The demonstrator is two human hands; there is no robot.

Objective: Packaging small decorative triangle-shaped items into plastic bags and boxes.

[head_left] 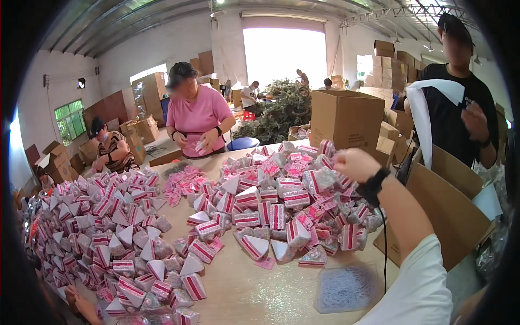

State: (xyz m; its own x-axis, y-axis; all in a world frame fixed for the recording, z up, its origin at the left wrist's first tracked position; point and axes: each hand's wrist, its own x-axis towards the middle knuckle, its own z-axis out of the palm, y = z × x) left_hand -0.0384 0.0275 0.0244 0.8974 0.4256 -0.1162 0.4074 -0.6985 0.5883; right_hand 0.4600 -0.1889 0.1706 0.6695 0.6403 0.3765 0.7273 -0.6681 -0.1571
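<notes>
At the near edge of the counter [254, 295] lies a flat clear bag of pale thin ties [346, 288], just left of the person's white right sleeve [417, 292]. The right forearm rises from that sleeve, with a black wristband and a thin dark cord hanging from it, to the right hand [355, 164], which is curled over the far side of the central heap of packets [281, 208]. Its fingers are bent inward, but whether they grip a packet cannot be told from this angle. The left hand is not in view. The packets are small wedge-shaped clear bags, each closed with a pink-and-white striped card header; some lie on their sides showing a plain white triangular face, and the contents look pale and crumpled. A second, larger heap [103, 227] of the same packets covers the left part of the counter, with loose pink cards [181, 184] between the two heaps. An open brown carton [449, 211] stands just right of the arm. Beyond the counter a worker in a pink shirt [197, 116] holds a packet in both hands, and a person in black [455, 108] stands at right holding white sheet material.
</notes>
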